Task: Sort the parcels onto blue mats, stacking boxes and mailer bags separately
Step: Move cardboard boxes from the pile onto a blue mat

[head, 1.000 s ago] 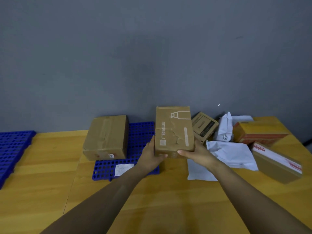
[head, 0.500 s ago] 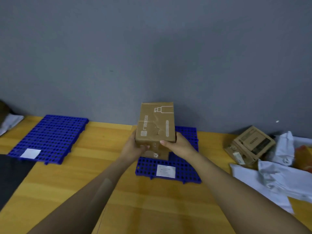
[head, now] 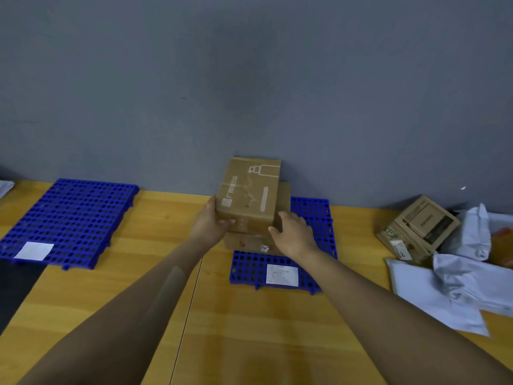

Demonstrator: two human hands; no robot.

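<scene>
Both hands grip a cardboard box (head: 249,195) printed with a white bottle outline (plus some white lettering too small to read). The left hand (head: 210,224) clasps its near left corner, fingers curled onto the front face; the right hand (head: 292,232) wraps its near right corner, thumb on the front and fingers along the side. The box sits on top of a larger plain cardboard box (head: 256,240), which lies on the right blue mat (head: 312,226) against the grey wall (head: 249,79). Whether the upper box rests fully on the lower one or is partly held up by the hands cannot be told. A white label (head: 281,274) lies on the near edge of that mat.

To the left, well apart, a second blue mat (head: 72,218) lies on the wooden table (head: 249,329) and carries only a white paper slip (head: 34,250) near its front corner.

At the right end of the table, a small printed carton (head: 422,226) lies tilted beside a heap of white mailer bags (head: 455,284), some crumpled and one spread flat toward the near edge.
</scene>
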